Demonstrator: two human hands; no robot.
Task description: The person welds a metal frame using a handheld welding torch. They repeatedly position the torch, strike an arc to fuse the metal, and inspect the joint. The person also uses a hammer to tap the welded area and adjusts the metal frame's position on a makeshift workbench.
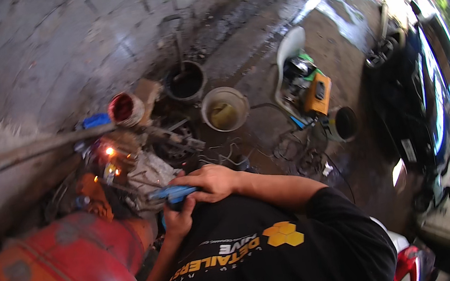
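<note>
My right hand (212, 182) is closed on a blue-handled tool (173, 193), its fingers wrapped over the top. From below, my left hand (179, 219) grips the same handle. Thin metal parts reach left from the tool toward a cluttered spot with bright orange glowing points (109, 151); the tool's exact kind is unclear. A crumpled pale grey sheet (151, 172) lies just beyond the tool. Beside the glow sits an orange piece (94, 196), partly hidden among other parts.
A large red and orange drum (69, 262) fills the lower left. Ahead stand a paint-stained can (126, 110), a dark bucket (187, 91) and a pale bucket (239, 99). A yellow case (319, 94) and another bucket (343, 124) stand right. A dark car (413, 95) is at far right.
</note>
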